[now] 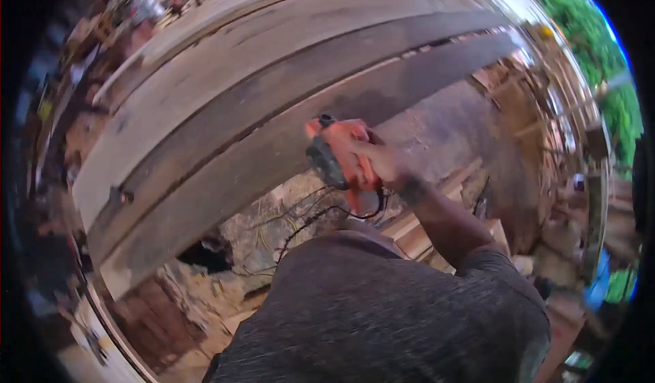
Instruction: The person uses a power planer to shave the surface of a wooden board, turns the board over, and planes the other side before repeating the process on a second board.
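Observation:
My right hand (379, 159) is wrapped round the handle of an orange-and-black corded power tool, which looks like an electric planer (341, 148). Beneath the planer lies the nearest of several long wooden planks (239, 165), and the tool appears to rest on it near the edge. A dark cord (317, 214) runs from the back of the planer down toward my body. Motion smears the hand and tool somewhat. My left hand is out of sight.
Further planks (273, 79) lie side by side beyond the nearest one. A small dark object (121, 195) sits on them at the left. Cut timber (409, 236) is close to my right side. Loose cords cross the littered ground (273, 223). Green foliage (580, 35) shows at the far right.

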Tool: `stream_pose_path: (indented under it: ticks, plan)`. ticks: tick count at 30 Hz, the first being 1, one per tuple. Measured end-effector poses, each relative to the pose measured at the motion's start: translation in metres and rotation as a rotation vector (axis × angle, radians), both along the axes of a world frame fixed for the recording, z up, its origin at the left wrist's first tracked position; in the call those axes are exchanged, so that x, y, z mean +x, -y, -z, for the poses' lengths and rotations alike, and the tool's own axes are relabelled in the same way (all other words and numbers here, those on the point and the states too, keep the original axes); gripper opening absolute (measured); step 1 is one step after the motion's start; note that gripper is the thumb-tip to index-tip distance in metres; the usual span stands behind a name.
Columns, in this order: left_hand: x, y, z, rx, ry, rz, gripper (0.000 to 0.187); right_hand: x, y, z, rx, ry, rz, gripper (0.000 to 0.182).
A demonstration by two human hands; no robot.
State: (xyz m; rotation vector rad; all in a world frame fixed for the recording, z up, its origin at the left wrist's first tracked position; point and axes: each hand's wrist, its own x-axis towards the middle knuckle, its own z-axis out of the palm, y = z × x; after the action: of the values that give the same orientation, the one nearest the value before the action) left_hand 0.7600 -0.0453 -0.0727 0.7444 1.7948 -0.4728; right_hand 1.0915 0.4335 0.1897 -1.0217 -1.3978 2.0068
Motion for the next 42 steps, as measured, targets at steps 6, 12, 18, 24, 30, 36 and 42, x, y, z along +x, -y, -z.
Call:
stream_pose_path:
  ticks: [6,12,18,24,30,36,42]
  plan:
    - [0.022,-0.167,-0.019,0.059,-0.103,0.317,0.042,0.198,-0.010,0.028,0.455,0.620,0.159,0.054]
    - [0.081,-0.315,-0.032,0.140,-0.144,0.595,0.042,0.363,0.035,0.164,0.286,0.436,0.513,0.042]
    - [0.173,-0.432,-0.048,0.202,-0.107,0.789,0.043,0.439,0.166,0.298,-0.075,0.909,0.095,0.032]
    - [0.275,-0.532,-0.025,0.274,-0.041,0.900,0.043,0.408,0.249,0.330,-0.428,0.896,0.189,0.031]
    - [0.348,-0.610,-0.003,0.273,0.021,0.919,0.044,0.416,0.191,0.332,-0.557,0.782,0.398,0.032]
    - [0.396,-0.690,0.010,0.228,0.055,0.888,0.044,0.477,0.052,0.321,-0.506,0.793,0.462,0.032]
    - [0.415,-0.740,0.001,0.154,0.062,0.789,0.044,0.561,-0.082,0.289,-0.383,0.823,0.444,0.034]
